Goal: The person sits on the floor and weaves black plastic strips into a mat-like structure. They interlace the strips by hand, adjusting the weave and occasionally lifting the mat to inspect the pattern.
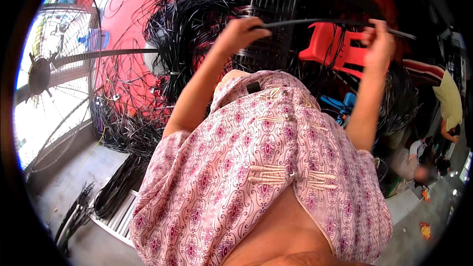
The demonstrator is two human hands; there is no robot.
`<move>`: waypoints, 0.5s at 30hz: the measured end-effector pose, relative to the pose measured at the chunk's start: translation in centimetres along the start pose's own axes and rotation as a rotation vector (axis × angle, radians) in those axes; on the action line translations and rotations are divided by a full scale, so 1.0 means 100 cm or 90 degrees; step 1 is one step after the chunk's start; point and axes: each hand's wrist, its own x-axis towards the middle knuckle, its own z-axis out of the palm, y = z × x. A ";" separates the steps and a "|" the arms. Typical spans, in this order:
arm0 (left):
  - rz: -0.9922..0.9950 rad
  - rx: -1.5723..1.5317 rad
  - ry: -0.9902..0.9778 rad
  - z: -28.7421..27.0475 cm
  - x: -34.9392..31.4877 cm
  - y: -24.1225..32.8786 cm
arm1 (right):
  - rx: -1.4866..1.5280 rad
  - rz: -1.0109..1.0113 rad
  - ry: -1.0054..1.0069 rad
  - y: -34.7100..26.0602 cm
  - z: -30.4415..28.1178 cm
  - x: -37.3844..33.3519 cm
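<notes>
From my remote seat I see the left hand [245, 31] at 12 o'clock and the right hand [379, 47] at 2, well apart, both gripping one black strip [320, 20] stretched between them. A red plastic chair [319, 45] sits toward 1 o'clock; a tangle of black strands [189, 12] heaps at 11.

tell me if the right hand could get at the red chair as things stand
Likely yes: the red chair appears close beside the right hand, with thin black strands across it, though that hand is holding a black strip.
</notes>
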 end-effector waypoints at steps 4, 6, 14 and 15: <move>-0.044 -0.043 0.068 -0.095 -0.029 -0.025 | 0.150 0.007 0.095 -0.051 -0.160 0.052; -0.104 -0.036 0.080 -0.136 -0.043 -0.039 | 0.187 0.022 0.146 -0.067 -0.235 0.057; -0.251 0.044 -0.129 -0.173 -0.043 -0.093 | 0.318 0.070 0.381 -0.035 -0.388 -0.067; -0.235 0.148 -0.192 -0.169 -0.029 -0.093 | 0.315 0.102 0.392 -0.025 -0.391 -0.088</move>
